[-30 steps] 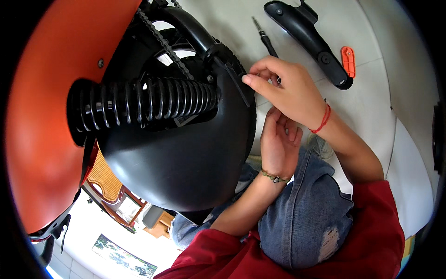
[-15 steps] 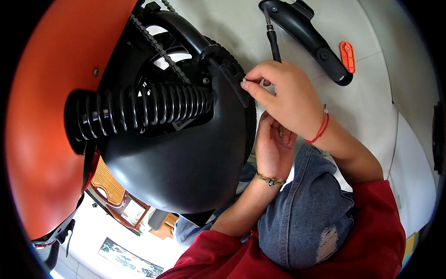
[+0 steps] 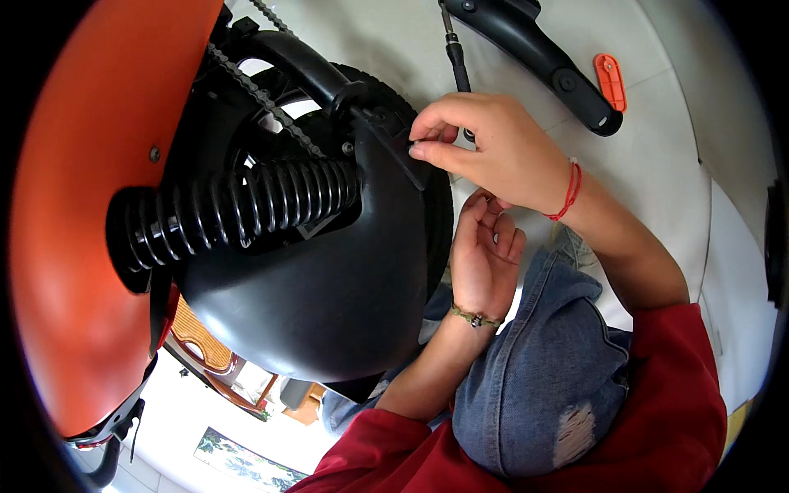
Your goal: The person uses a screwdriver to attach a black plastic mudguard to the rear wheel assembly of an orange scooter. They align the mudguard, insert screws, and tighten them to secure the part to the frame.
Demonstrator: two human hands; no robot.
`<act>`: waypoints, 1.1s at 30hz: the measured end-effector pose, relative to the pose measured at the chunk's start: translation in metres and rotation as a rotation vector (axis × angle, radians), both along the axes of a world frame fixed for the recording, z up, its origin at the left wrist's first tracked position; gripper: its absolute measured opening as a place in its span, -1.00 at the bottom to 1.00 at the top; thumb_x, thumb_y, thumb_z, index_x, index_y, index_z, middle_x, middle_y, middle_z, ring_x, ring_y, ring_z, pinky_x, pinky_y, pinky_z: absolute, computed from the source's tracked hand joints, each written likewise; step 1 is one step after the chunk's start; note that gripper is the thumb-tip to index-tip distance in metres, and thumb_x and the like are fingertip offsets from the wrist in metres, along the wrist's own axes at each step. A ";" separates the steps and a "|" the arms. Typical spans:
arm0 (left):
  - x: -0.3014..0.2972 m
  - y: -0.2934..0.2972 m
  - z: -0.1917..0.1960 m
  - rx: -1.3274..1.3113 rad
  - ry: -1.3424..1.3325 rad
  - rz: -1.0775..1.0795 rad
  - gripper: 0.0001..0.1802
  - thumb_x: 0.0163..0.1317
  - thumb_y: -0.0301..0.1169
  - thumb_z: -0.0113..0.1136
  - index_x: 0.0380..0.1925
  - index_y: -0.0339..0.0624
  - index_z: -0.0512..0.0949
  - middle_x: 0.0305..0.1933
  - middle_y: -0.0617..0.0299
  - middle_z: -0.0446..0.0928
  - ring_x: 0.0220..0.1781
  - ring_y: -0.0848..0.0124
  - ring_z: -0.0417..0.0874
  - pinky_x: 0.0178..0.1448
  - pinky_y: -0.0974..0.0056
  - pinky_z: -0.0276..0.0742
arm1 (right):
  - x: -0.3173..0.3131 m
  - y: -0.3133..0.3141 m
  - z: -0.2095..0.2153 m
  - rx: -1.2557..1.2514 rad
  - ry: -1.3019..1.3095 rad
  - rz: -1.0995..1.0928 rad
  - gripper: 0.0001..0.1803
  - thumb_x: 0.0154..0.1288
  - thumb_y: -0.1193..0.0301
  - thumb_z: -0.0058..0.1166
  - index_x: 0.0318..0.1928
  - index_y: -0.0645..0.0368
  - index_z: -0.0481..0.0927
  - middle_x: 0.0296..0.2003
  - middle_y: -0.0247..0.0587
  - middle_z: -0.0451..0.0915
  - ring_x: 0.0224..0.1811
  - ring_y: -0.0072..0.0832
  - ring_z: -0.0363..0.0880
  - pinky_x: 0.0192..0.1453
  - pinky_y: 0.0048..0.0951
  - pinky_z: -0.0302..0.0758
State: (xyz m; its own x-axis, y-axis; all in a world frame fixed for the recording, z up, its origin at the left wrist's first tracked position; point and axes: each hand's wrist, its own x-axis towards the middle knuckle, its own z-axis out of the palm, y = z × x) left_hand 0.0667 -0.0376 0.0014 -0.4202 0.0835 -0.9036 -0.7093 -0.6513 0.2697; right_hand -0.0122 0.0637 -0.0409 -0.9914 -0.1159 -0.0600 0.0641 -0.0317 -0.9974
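A person's right hand (image 3: 493, 148) pinches at the rear edge of a glossy black plastic mudguard (image 3: 329, 287), thumb and forefinger closed together on a small part too tiny to identify, just where the guard meets the black rubber tyre (image 3: 436, 238). Compared with half a second ago, this hand has slid slightly lower along the guard's rim, and the whole view has shifted so that the dark-handled screwdriver (image 3: 454, 53) on the floor sits nearer the top edge. The left hand (image 3: 485, 255) remains tucked behind the tyre below the right wrist, fingers curled loosely; whether it grasps anything cannot be told, since the wheel hides the fingertips.

The mudguard bulges smooth and rounded at centre frame, beneath a black coiled suspension spring (image 3: 230, 214) and a metal drive chain (image 3: 263, 94). An orange body panel (image 3: 74, 230) fills the left side.

On the pale tiled floor (image 3: 657, 181) lie a long black plastic cover piece (image 3: 542, 62) and, just beside its end, a small orange reflector (image 3: 611, 80), both well apart from the hands. Open floor stretches to the right of the right forearm; the person's blue denim knee (image 3: 551, 370) crowds the space below the hands.
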 end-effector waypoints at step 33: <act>0.000 0.001 -0.002 0.038 0.217 -0.021 -0.73 0.40 -0.47 -0.15 0.05 -0.27 0.38 0.27 -0.02 0.34 0.30 0.23 0.39 0.40 0.21 0.31 | 0.101 0.066 -0.081 0.585 0.052 0.151 -0.76 0.04 0.57 0.11 -0.21 0.18 0.49 -0.23 -0.20 0.53 -0.16 -0.22 0.54 -0.10 -0.27 0.49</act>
